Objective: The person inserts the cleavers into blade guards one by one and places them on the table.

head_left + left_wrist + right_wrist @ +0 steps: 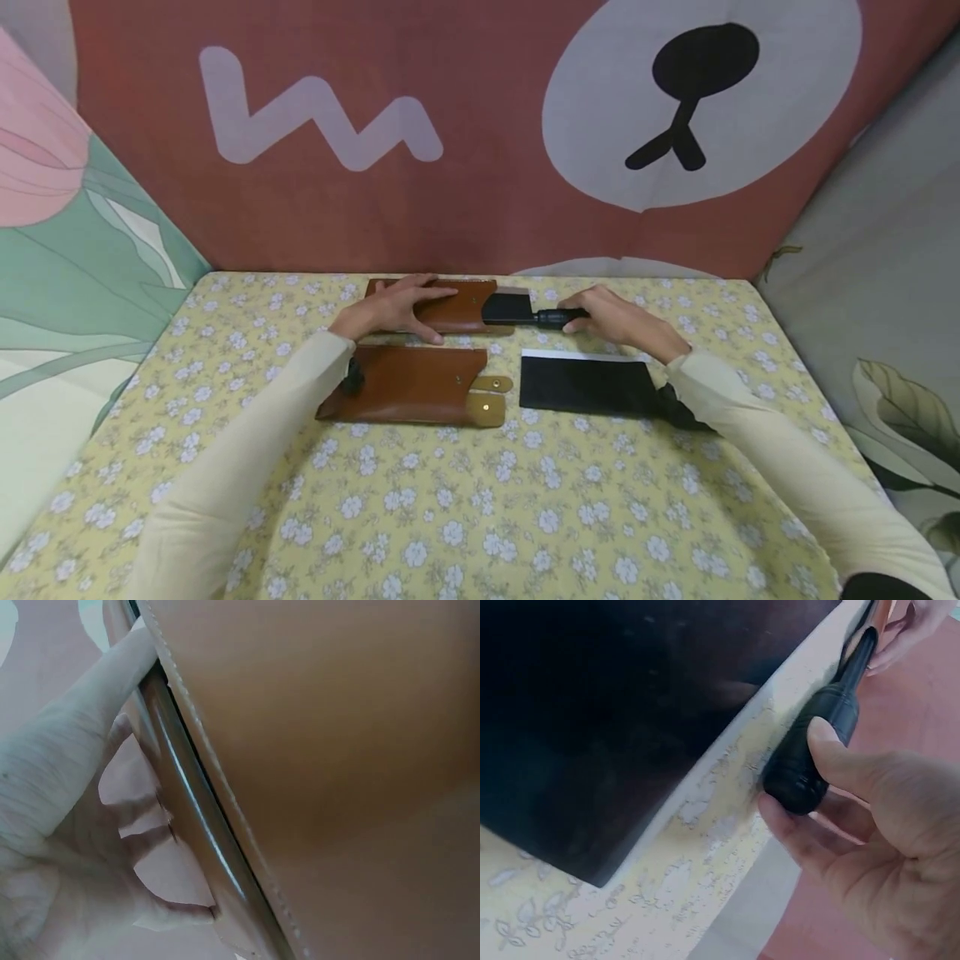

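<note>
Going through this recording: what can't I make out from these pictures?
- Head view: most of the far cleaver's blade, hidden inside the far sheath.
- Head view: part of the near cleaver's handle, behind the right sleeve.
- Head view: part of the near sheath's left end, behind the left sleeve.
- Left wrist view: which sheath the stitched leather belongs to; it's blurred and cut off by the right edge.

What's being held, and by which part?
The right hand pinches the far cleaver by the end of its black handle; the left hand rests on the cleaver's brown sheath.
</note>
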